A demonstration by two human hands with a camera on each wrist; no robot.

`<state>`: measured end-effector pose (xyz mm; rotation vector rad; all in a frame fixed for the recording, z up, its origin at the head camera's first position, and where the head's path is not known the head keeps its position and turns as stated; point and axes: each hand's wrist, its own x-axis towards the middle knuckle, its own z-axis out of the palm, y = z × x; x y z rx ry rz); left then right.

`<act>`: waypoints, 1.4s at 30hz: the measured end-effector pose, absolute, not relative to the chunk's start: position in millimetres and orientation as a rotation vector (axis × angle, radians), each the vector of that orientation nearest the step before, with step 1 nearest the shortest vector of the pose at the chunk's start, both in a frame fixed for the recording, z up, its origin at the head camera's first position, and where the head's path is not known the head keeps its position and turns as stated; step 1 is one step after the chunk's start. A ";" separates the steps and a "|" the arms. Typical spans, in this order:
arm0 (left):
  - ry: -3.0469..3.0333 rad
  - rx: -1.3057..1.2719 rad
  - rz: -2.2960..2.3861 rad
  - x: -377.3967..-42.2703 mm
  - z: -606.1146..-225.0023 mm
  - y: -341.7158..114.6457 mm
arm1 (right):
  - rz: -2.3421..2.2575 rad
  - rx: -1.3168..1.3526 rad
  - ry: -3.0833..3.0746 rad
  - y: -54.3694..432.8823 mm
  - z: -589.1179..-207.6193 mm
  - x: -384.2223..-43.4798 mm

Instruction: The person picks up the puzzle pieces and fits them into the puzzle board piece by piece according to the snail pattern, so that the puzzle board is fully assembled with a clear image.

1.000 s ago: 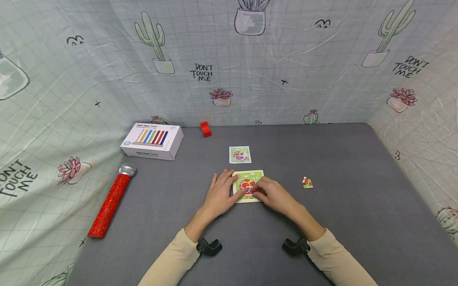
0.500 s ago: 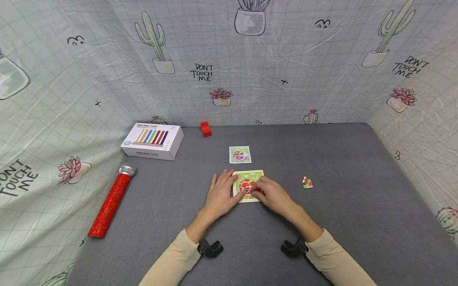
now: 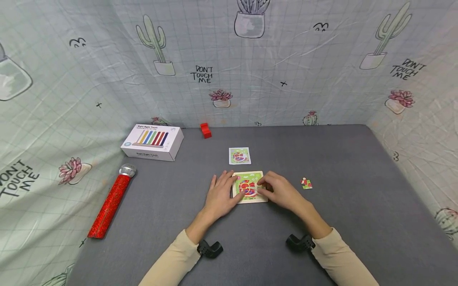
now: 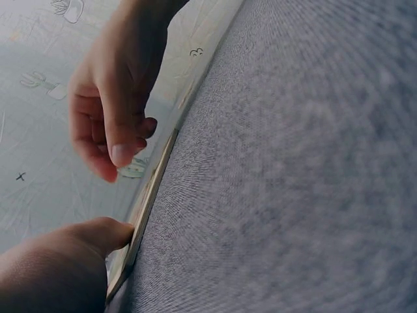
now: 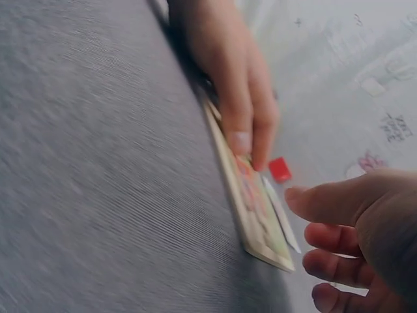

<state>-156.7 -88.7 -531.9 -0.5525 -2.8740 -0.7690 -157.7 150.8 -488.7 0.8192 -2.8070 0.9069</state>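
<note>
A square wooden puzzle board (image 3: pixel 256 199) with a green and red picture lies flat in front of me. My left hand (image 3: pixel 222 194) rests along its left side, fingers fairly straight and the thumb on the picture. Over the board's right edge hovers my right hand (image 3: pixel 280 192). In the left wrist view that right hand (image 4: pixel 117 104) shows loosely bent fingers with nothing between them. Behind the board lies a small card (image 3: pixel 239 156) with a similar picture. Off to the right sits a small red and green puzzle piece (image 3: pixel 307 183).
A white box (image 3: pixel 154 142) with coloured bars printed on it stands at the back left. In front of it lies a red glittery toy microphone (image 3: pixel 111 202). A small red block (image 3: pixel 205 130) sits near the table's back edge, by the printed cloth backdrop (image 3: pixel 286 55).
My right hand has drawn back to the right from the middle of the board, uncovering more of its right side. The left hand has stayed in place.
</note>
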 end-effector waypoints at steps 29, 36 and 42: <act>-2.861 -0.573 -0.746 -155.0 -534.1 -89.4 | 0.888 0.627 -2.872 218.6 -467.2 -164.0; -2.875 -0.561 -0.733 -155.1 -534.1 -89.9 | 0.870 0.609 -2.859 241.3 -468.7 -159.9; -2.868 -0.567 -0.741 -155.0 -532.8 -89.5 | 0.859 0.598 -2.861 258.4 -470.0 -153.9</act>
